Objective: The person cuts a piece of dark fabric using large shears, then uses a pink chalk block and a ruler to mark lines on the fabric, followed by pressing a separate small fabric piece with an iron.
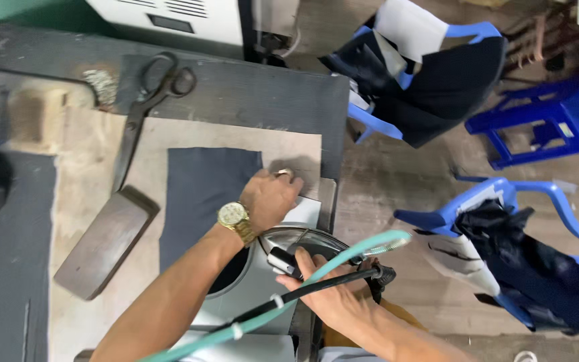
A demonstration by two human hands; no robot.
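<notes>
At frame centre, the left hand [271, 198] presses flat, fingers open, on the dark fabric piece [199, 194]; the right hand [326, 288] grips the steam iron [303, 243], probably resting; pressing needs steady fabric.

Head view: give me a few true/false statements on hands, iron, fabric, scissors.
1. The right hand grips the handle of the iron. True.
2. The left hand holds the scissors. False: it presses on the edge of the dark fabric piece; the scissors lie untouched farther up the table.
3. A gold wristwatch sits on the left wrist. True.
4. The wooden block lies on top of the dark fabric piece. False: it lies beside it, to its left.
5. The blue chairs stand bare. False: two of them carry dark garments.
</notes>
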